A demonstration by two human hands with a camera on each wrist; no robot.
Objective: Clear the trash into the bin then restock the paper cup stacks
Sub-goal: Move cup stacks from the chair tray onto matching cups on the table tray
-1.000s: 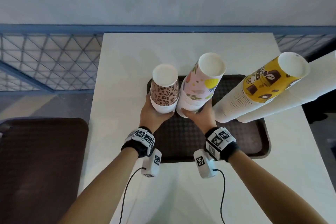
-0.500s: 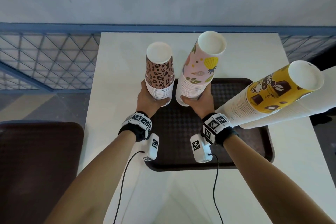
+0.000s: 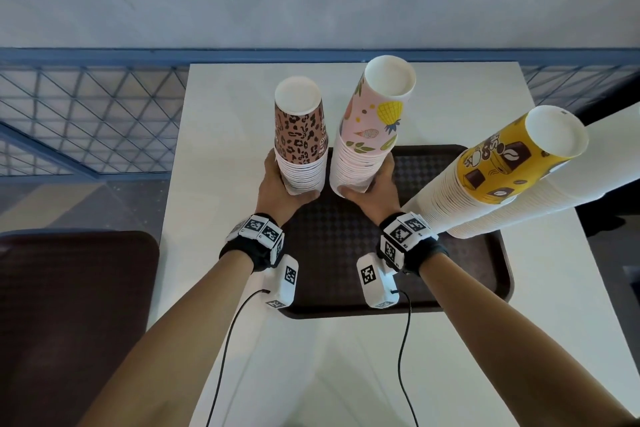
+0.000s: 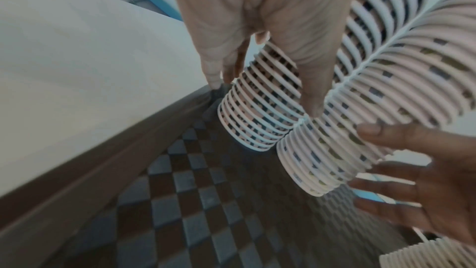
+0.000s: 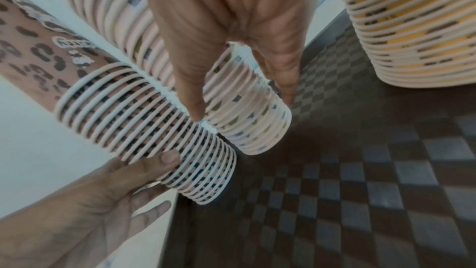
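Observation:
My left hand (image 3: 282,185) grips the base of a leopard-print paper cup stack (image 3: 300,149), thumb and fingers curled round its white rims (image 4: 260,109). My right hand (image 3: 375,191) grips a pink fruit-print cup stack (image 3: 369,135) the same way (image 5: 247,121). Both stacks are upside down, side by side, low over the far left corner of the brown tray (image 3: 346,253). In the right wrist view the leopard-print stack (image 5: 154,129) overhangs the tray's left edge.
A tall yellow coffee-print stack (image 3: 485,180) and a plain white stack (image 3: 568,194) stand on the tray's right side, close to my right wrist. The tray lies on a white table (image 3: 214,149). A dark brown surface (image 3: 69,305) sits lower left; a blue mesh railing (image 3: 86,114) runs behind.
Both hands keep their grip on the two stacks. The stacks now show more of their sides and sit slightly farther along the tray's far left corner.

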